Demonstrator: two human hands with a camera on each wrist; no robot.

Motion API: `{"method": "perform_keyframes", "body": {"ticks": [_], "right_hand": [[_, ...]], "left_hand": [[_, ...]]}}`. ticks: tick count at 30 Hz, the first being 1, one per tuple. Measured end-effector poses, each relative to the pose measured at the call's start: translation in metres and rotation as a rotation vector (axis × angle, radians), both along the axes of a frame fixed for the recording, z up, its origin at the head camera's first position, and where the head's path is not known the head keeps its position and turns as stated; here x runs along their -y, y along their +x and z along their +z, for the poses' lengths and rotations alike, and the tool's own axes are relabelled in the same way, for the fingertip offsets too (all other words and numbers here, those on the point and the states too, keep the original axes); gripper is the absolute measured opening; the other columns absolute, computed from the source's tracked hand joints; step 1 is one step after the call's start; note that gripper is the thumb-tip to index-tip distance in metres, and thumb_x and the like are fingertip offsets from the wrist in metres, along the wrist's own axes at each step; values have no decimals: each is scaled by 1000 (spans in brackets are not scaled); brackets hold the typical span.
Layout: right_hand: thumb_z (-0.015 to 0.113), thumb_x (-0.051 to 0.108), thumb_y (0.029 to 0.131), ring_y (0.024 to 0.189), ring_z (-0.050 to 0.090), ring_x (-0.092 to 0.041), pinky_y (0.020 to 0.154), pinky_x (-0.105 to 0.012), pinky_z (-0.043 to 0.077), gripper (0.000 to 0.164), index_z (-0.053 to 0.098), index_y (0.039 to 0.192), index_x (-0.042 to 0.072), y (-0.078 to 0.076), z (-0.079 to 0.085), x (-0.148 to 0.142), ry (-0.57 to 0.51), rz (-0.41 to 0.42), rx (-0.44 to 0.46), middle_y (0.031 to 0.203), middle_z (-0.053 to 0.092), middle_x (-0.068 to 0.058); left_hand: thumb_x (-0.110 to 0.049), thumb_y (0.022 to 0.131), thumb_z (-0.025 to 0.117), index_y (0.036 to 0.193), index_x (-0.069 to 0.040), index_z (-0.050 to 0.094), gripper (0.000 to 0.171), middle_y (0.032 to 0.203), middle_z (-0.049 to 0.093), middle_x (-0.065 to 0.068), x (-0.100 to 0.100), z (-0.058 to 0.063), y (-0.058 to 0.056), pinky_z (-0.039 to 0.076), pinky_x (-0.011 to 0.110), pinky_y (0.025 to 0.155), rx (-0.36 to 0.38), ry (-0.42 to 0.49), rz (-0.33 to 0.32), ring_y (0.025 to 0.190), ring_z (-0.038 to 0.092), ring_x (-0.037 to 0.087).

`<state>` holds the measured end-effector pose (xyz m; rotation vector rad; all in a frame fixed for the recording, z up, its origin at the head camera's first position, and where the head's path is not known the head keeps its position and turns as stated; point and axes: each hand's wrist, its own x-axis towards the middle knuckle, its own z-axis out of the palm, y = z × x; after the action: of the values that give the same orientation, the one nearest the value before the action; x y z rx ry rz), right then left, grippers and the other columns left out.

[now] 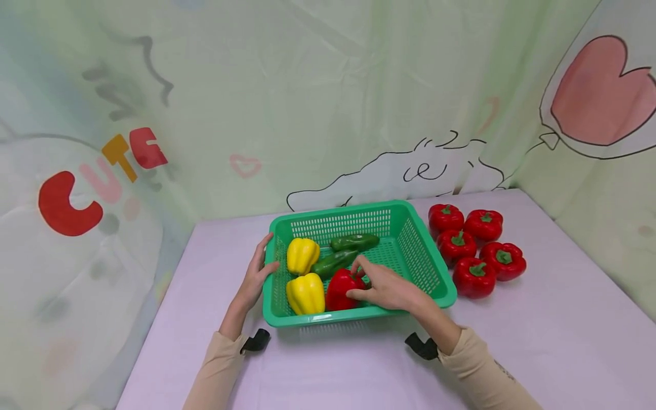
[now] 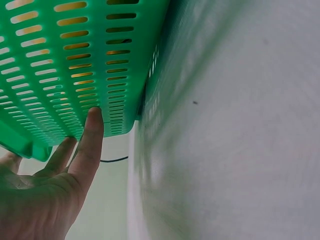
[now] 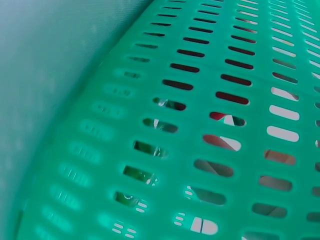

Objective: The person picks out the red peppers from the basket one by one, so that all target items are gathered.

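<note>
A green slotted basket [image 1: 333, 320] stands in front of me on the table. My left hand [image 1: 251, 283] holds its left side, thumb over the rim; in the left wrist view the fingers [image 2: 90, 142] lie against the outer wall. Inside the basket, my right hand [image 1: 388, 288] grips a red bell pepper [image 1: 338, 291] near its stem, at the front. Two yellow bell peppers [image 1: 306, 294] sit left of it, one behind the other. Behind the red pepper lie two cucumbers [image 1: 355, 242]. The basket wall [image 3: 200, 115] mostly hides the right hand in the right wrist view.
Several red bell peppers [image 1: 476, 277] stand grouped on the table just right of the basket. A pale lilac cloth [image 1: 353, 370] covers the table. Behind it hangs a printed curtain [image 1: 328, 114].
</note>
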<state>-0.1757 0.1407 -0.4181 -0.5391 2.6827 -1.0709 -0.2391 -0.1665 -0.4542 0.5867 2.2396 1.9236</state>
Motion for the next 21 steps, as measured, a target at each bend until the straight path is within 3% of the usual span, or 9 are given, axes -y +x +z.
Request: {"method": "perform_keyframes", "body": {"ticks": [6,9,13,21], "right_hand": [[77,31,86,96,60,-25,76,-39,51,55,45,124,8,1,0,1,-3,-31,-19,110,64,-13],[80,30,83,95,59,-24,75,-36,50,60,47,126,7,2,1,0,3,-37,-43,109,63,-11],[82,29,80,99,58,-24,77,-36,51,59,51,124,6,3,2,0,7,-45,-81,111,62,-11],[83,30,78,107,57,-29,80,-42,54,57,57,124,8,7,14,-9,7,-104,-194,115,61,-9]], "left_hand": [[-3,100,44,158,-6,10,67,154,28,29,0,-2,-1,45,44,98,-3,1,-1,132,40,46],[-4,100,45,158,-9,11,67,154,28,28,2,-12,-8,46,42,97,-1,10,-1,132,42,46],[-8,101,46,159,-16,12,68,155,29,25,4,-27,-16,45,44,98,2,15,9,132,42,43],[-17,99,50,159,-22,16,69,155,31,21,7,-31,-16,42,52,100,-21,15,26,131,44,42]]}}
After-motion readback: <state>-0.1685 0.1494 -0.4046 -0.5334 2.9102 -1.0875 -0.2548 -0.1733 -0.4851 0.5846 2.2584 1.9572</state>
